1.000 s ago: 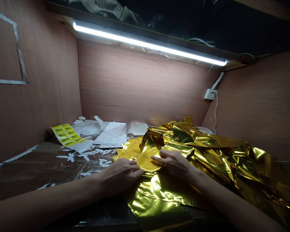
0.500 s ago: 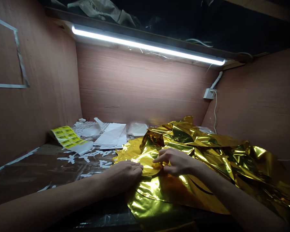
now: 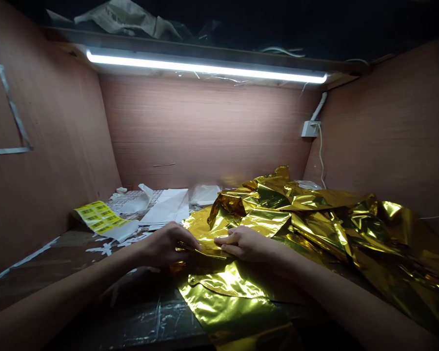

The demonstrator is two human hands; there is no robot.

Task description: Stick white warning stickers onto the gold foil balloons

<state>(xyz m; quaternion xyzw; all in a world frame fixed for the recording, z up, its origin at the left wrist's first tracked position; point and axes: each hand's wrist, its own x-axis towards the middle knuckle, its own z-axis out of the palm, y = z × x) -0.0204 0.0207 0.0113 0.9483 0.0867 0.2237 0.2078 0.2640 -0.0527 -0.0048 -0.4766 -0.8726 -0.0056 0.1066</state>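
A heap of shiny gold foil [image 3: 274, 195] spreads across the middle and right of the work surface. My left hand [image 3: 170, 243] is closed on the left edge of a folded layer of it, thumb below and fingers above. Close by on the right, my right hand [image 3: 247, 243] grips the same layer, its fingers pressed together on the foil. Below both hands, more gold foil with a curved edge lies over the front of the table. The undersides of the hands and the parts of foil within them are hidden.
Left of the foil lie a sheet of yellow labels [image 3: 100, 217], white paper sheets [image 3: 168, 204] and scattered white scraps [image 3: 104, 247]. Wooden walls enclose three sides. A lit tube [image 3: 205, 66] runs overhead, and a white socket box [image 3: 310, 128] hangs at the back right.
My left hand has gone from lying flat on the foil to gripping its left edge, slightly up and left. My right hand has shifted a little left. The foil under the hands has folded.
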